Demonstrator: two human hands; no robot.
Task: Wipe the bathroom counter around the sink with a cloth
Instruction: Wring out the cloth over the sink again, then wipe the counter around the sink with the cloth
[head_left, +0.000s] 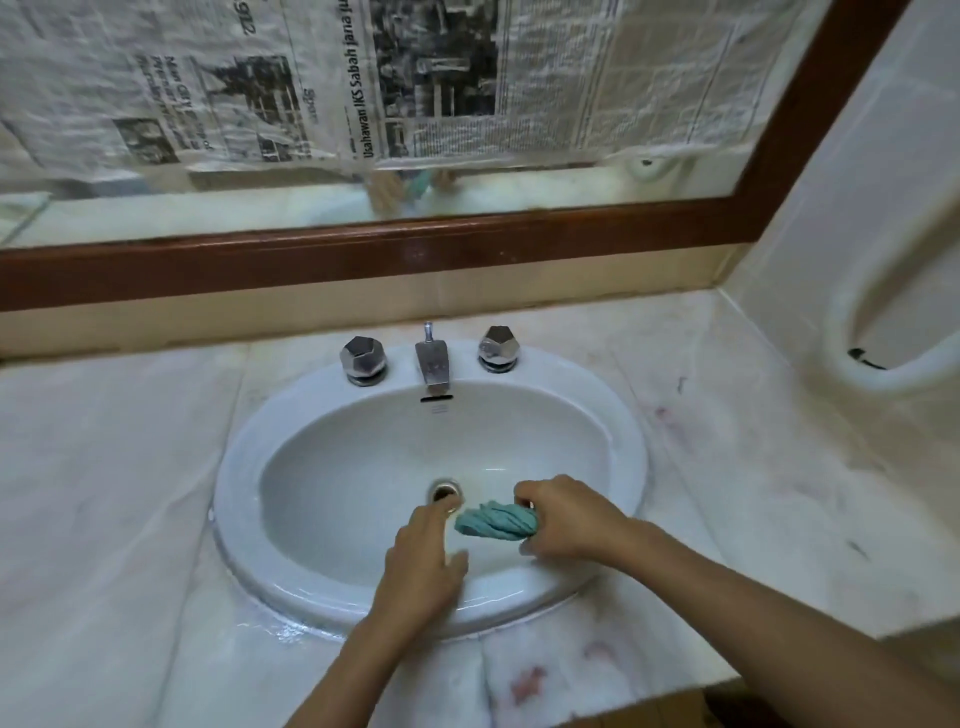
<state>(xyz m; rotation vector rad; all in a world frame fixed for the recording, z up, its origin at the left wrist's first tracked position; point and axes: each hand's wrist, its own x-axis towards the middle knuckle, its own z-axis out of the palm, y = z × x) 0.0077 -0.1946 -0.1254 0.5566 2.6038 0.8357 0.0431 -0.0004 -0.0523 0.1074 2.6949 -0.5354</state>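
Cloth (496, 522), teal and twisted, is sitting over the sink (631, 457) basin's near side, the right hand (563, 514) closing its grip on it; the left hand (423, 558) is hovering open-fingered beside it.

teal cloth (496, 524), white sink (244, 467), pale marbled counter (114, 467)

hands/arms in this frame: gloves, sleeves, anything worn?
Nothing worn that shows. Left hand and right hand are both bare, no gloves. Both forearms are uncovered up to the frame edge, no sleeves in view. No watch, bands or rings visible, though motion blur could hide small items.
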